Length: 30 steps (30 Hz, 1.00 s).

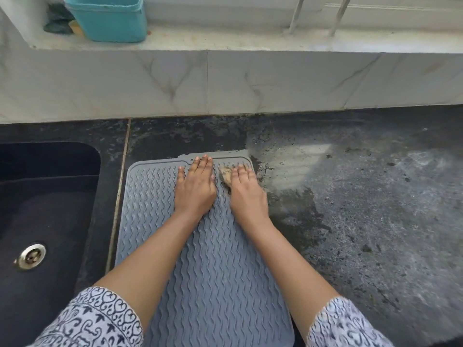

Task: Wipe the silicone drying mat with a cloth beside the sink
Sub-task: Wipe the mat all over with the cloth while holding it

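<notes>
A grey silicone drying mat (213, 266) with wavy ridges lies on the dark counter, just right of the sink. My left hand (195, 186) rests flat on the mat near its far edge, fingers together, holding nothing. My right hand (246, 194) presses down at the mat's far right corner on a small beige cloth (226, 177). Only a crumpled bit of the cloth shows, between the two hands; the remainder is hidden under my palm.
A black sink (37, 209) with a metal drain (31, 256) sits to the left. The dark stone counter (363, 209) stretches right, streaked with pale residue. Behind it rises a marble-tiled wall (225, 81), with a teal plastic tub (110, 18) on the ledge.
</notes>
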Available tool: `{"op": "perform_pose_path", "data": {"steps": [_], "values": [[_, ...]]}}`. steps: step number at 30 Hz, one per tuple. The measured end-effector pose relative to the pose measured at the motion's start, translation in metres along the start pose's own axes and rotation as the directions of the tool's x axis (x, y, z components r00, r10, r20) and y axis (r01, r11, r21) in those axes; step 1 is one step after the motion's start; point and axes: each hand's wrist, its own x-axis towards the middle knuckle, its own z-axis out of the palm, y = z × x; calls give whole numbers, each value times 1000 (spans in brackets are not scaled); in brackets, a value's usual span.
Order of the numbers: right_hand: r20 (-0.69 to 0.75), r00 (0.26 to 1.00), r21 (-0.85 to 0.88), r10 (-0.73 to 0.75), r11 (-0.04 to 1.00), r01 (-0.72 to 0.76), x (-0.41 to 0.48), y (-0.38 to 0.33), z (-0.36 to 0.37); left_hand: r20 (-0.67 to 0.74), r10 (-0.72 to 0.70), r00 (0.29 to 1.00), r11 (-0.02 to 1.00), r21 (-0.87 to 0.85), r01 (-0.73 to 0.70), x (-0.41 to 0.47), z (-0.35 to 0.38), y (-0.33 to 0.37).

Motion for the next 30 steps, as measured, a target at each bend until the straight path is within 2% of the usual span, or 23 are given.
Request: {"op": "perform_pose_path", "data": {"steps": [2,6,8,12,16,21,23,26,30], "values": [[40,999,3,36,999,-36,-32,-5,-9,7,5,1000,1000,-3,-5,0,-1,0],[186,983,3,6,1000,-7,-82,1,-33,17,14,1000,1000,3,-14,-1,-2,0],[162,986,55,44,997,-54,-75,4,-43,20,9,1000,1000,-2,-9,-1,-3,1],[16,994,156,110,981,-111,-15,-5,-29,13,9,1000,1000,-2,-9,-1,-3,2],[18,997,20,78,997,-78,18,-1,4,-1,8,1000,1000,-3,-8,1,-2,1],[27,997,-17,73,997,-73,-29,2,-2,1,5,1000,1000,-6,-5,-1,1,1],[90,992,-19,90,996,-89,-63,-1,-12,6,8,1000,1000,-7,-8,-1,0,0],[172,984,-28,43,999,-39,-90,2,-29,15,11,1000,1000,-3,-11,-2,-1,0],[26,998,105,63,992,-66,-38,4,-33,15,6,1000,1000,3,-6,0,-1,0]]}}
